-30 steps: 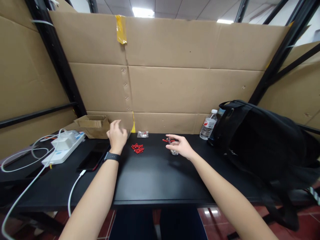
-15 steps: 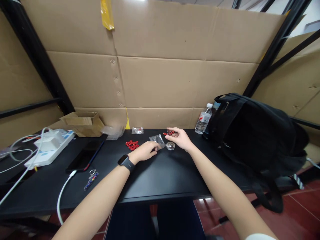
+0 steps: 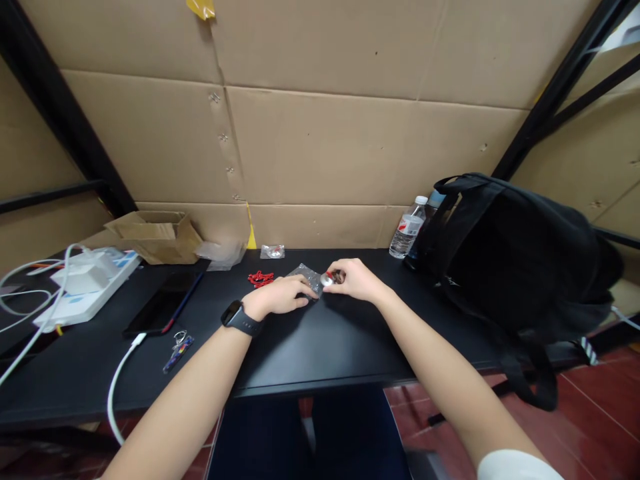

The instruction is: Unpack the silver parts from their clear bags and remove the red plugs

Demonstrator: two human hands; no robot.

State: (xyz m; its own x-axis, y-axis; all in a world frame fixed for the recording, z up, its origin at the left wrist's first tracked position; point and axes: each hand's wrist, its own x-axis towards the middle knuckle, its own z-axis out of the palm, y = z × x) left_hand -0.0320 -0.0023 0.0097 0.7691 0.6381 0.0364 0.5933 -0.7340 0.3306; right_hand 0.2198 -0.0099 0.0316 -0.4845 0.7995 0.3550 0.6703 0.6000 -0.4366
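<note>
My right hand [image 3: 356, 280] pinches a round, shiny silver metal piece [image 3: 327, 280] between thumb and fingers. Some red cord [image 3: 329, 274] shows by the same fingertips; how it is joined to the metal is too small to tell. My left hand [image 3: 287, 295], with a dark watch at its wrist, has its fingers closed on the near edge of a small clear plastic bag [image 3: 306, 273]. The metal piece is right beside the bag's right edge. Behind my left hand lies a bundle of red cord [image 3: 261, 278] on the black table [image 3: 320, 347].
A small clear packet [image 3: 273, 252] and flat plastic bags [image 3: 220, 253] lie along the cardboard wall. At left are a paper bag [image 3: 160, 243], power strip [image 3: 90, 300], phone [image 3: 163, 307] and keyring [image 3: 177, 353]. A water bottle [image 3: 409, 230] and black backpack [image 3: 520, 267] stand at right.
The silver metal piece was on the table; now my right hand has it, shifted left toward the bag. My left hand has moved slightly left with the bag. The view has tilted down.
</note>
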